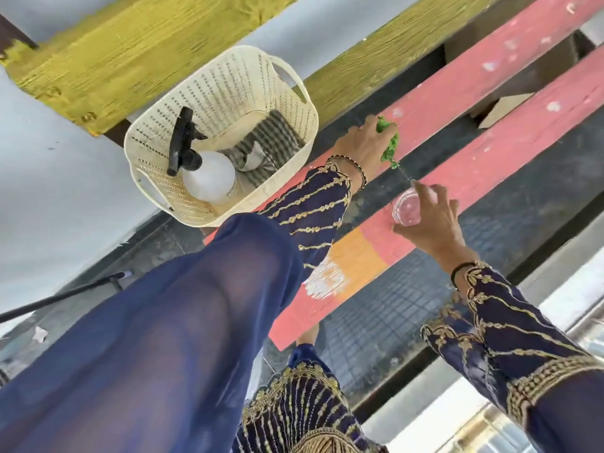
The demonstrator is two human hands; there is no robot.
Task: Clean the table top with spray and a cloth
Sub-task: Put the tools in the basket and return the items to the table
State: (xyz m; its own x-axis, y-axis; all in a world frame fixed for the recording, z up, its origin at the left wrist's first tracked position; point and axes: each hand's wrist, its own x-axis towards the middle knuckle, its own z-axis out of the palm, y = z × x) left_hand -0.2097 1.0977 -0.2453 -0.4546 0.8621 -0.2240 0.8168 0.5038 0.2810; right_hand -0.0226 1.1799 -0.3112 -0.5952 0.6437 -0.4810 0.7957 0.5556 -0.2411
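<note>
The table top is made of painted planks, pink [457, 93] and yellow-green [108, 63], with gaps between them. A cream plastic basket [287, 103] stands on it. Inside lie a white spray bottle [209, 181] with a black trigger and a grey striped cloth [274, 138]. My left hand [362, 148] rests on a pink plank right of the basket, closed on a small green leafy sprig [390, 142]. My right hand [431, 223] grips a small clear cup [407, 209] on the nearer pink plank. The sprig's thin stem reaches toward the cup.
The view is tilted. A dark grid-patterned surface [392, 315] shows through the gaps between the planks. My loose blue veil [163, 322] and gold-embroidered sleeves cover the lower left. An orange and white painted patch [346, 269] marks the near plank.
</note>
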